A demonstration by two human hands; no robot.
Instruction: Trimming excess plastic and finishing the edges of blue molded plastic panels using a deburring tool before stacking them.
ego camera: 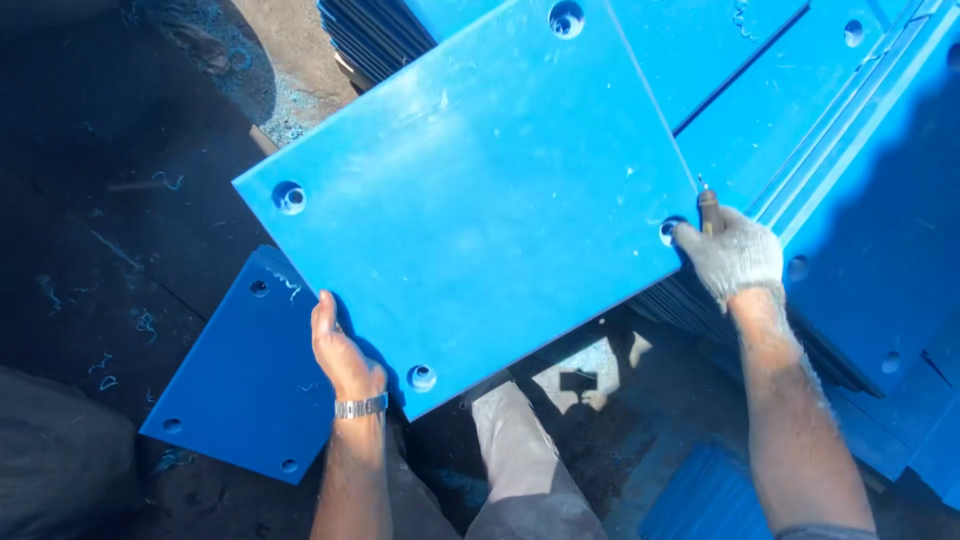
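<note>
Head view: the bare left hand (pixel 340 352) grips the near-left edge of the blue plate (pixel 470 190), held tilted above a second plate (pixel 240 370). The gloved right hand (pixel 738 255) pinches a small tool (pixel 709 212) at the right corner hole (its tip unclear). Best kept steady by the left hand. The stacked plates (pixel 850 130) are cut off far right.

A dark floor (pixel 110 230) is lying mostly in shadow, with curly blue shavings (pixel 145 322) scattered across it. A blue plate with corner holes (pixel 240 375) is resting flat on it, and stacked blue plates (pixel 860 230) are sitting at the right.
</note>
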